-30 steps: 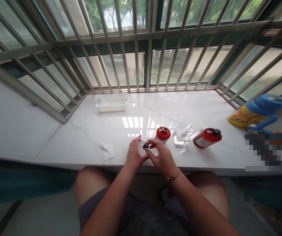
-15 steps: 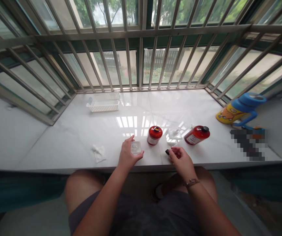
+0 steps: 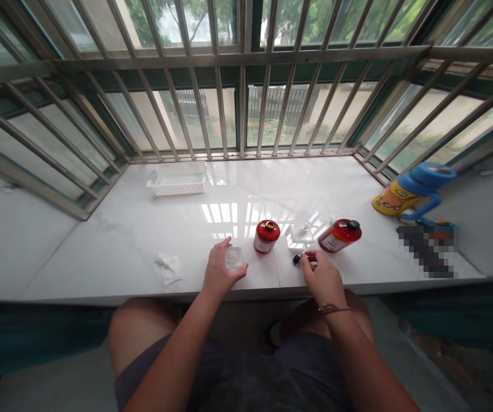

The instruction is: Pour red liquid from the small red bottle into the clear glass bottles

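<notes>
My left hand (image 3: 221, 270) curls around a small clear square glass container (image 3: 233, 258), fingers along its left and thumb at its lower right corner. Between the fingertips of my right hand (image 3: 321, 274) is a small black bottle cap (image 3: 296, 260), low over the counter near its front edge; whether it touches the surface I cannot tell. A red bottle (image 3: 266, 237) with an uncapped neck stands between my hands. Just beyond my right hand sits another clear square glass vessel (image 3: 299, 238). To its right is a second red bottle (image 3: 339, 236) with its black cap on.
A white perforated basket (image 3: 177, 184) lies at the back left of the white counter (image 3: 113, 240). Crumpled white tissue (image 3: 169, 269) is at the front left. A blue and yellow flask (image 3: 413, 191) stands right, near a blurred-out dark item (image 3: 429, 254). Metal window bars (image 3: 241, 154) border the back.
My right hand has shifted slightly, with the black cap now lower and a little nearer the glass vessel. My left hand keeps its place around the glass container. The whole view has moved a little.
</notes>
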### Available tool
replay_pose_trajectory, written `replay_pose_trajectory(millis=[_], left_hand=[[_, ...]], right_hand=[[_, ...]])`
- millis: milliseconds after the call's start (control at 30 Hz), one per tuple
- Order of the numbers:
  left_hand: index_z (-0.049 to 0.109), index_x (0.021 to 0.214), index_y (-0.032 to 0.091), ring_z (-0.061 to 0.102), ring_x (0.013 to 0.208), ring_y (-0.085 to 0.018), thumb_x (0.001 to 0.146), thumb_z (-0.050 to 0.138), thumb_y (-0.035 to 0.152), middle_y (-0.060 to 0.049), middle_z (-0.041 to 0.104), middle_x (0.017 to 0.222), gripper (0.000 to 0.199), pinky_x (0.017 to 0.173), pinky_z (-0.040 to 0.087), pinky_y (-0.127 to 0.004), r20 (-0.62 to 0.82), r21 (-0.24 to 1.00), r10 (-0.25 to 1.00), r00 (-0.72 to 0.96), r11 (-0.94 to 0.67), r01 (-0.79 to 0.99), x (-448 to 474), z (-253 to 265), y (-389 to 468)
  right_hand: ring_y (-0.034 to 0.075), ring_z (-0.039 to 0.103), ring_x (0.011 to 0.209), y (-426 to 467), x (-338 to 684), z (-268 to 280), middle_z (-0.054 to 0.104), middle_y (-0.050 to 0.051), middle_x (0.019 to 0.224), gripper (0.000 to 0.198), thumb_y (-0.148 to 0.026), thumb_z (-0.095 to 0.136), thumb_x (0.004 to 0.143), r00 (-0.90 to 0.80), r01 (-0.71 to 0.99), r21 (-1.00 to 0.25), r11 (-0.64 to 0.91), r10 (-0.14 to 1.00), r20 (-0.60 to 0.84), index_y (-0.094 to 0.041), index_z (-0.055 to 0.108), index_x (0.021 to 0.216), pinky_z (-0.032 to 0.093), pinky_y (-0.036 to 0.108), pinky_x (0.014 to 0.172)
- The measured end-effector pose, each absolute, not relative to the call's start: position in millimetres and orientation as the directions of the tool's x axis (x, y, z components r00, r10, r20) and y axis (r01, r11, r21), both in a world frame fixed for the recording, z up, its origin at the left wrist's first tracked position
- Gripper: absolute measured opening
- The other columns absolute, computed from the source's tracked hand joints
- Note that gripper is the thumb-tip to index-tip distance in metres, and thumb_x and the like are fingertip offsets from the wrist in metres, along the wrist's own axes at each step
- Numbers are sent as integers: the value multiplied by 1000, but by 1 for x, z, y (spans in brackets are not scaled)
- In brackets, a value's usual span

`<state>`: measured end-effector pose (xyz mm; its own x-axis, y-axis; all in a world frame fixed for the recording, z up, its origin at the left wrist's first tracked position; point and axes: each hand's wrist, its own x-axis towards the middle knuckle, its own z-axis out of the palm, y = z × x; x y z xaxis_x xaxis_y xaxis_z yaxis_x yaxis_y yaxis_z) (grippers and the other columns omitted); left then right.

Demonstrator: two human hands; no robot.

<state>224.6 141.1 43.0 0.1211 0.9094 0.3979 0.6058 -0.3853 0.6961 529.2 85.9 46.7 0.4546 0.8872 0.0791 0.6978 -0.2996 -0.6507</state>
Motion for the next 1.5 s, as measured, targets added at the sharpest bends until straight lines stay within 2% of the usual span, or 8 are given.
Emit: replay_pose_trajectory(millis=[133,300,533,900,1067,1200,1333,1500], left_hand=[[48,152,27,66,118,-30,74,89,28,-8,65,126,88,110,54,-52,398,701,910,115,-382,602,225,44,141],[48,152,27,66,117,-31,75,89,28,-8,65,126,87,110,54,-52,394,700,912,119,-381,604,225,45,141],[48,151,26,67,117,-30,75,88,28,-8,65,125,86,110,55,-51,404,686,906,122,-389,615,225,45,141],[48,151,26,66,117,-30,75,88,27,-8,64,126,85,110,54,-52,398,684,909,122,-383,621,225,44,142],[47,153,27,66,120,-30,76,91,29,-9,64,128,88,112,54,-52,384,684,914,135,-379,623,222,44,142],[42,158,29,66,128,-31,75,96,40,-10,64,137,99,116,53,-53,301,713,921,246,-389,584,209,48,142],[48,155,30,63,139,-32,77,95,38,-12,63,148,92,122,49,-53,218,744,907,361,-394,540,190,54,145],[55,151,30,69,134,-32,75,95,38,-12,68,146,87,115,56,-53,139,817,945,296,-279,504,182,58,142]], right_hand=[[22,67,72,78,531,39,75,8,98,46,-59,60,97,367,753,-630,-190,916,164,-21,69,121,53,36,72],[19,66,70,76,536,34,71,9,115,45,-44,56,102,133,824,-566,35,958,253,-26,68,142,58,36,71],[25,72,91,74,545,32,74,11,117,33,-39,54,104,92,867,-494,71,950,298,-23,71,127,60,39,85],[26,71,84,66,556,35,74,9,101,32,-46,54,104,165,851,-524,1,949,269,-22,69,117,57,39,78],[26,71,89,57,548,39,75,10,107,25,-36,49,106,106,840,-531,108,929,356,-24,70,112,59,41,86],[25,74,94,44,526,40,76,7,103,21,-31,50,108,14,779,-588,219,931,366,-27,70,109,60,40,89],[25,75,95,34,500,39,76,6,101,21,-28,48,110,-74,704,-646,295,935,346,-27,69,108,62,41,87],[25,75,93,28,474,42,76,6,102,19,-25,51,108,-121,606,-715,348,929,350,-28,69,114,65,42,85]])
